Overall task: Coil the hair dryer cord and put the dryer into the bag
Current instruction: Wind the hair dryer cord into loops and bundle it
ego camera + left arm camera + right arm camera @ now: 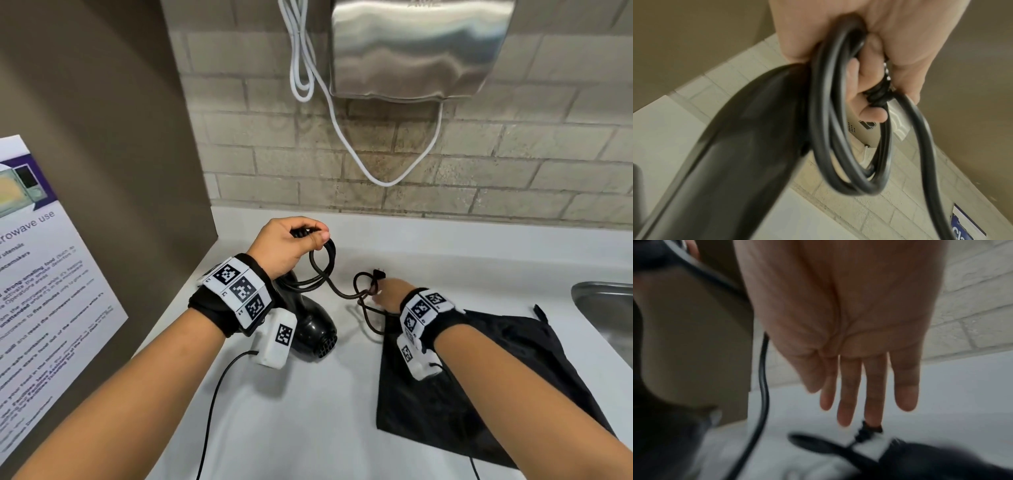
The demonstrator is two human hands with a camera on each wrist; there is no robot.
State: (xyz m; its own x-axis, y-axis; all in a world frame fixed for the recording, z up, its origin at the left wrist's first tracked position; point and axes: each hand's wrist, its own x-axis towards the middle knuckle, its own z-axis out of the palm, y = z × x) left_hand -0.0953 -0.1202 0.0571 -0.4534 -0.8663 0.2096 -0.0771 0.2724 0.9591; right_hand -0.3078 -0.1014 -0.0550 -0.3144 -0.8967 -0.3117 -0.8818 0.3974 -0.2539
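Observation:
A black hair dryer (313, 330) lies on the white counter (308, 411) under my left wrist. My left hand (291, 245) is raised above it and grips a couple of loops of its black cord (323, 260); the left wrist view shows the coil (849, 129) held in curled fingers, next to the dryer handle (735, 154). The rest of the cord (364, 294) runs loose to the plug (378, 274). My right hand (390, 291) reaches flat over that loose cord with straight fingers (851, 394), holding nothing. The black bag (479, 377) lies flat at the right, under my right forearm.
A steel hand dryer (418, 48) with a white cable (387, 178) hangs on the brick wall behind. A steel sink (606, 308) is at the right edge. A brown partition with a microwave notice (44, 274) stands at the left.

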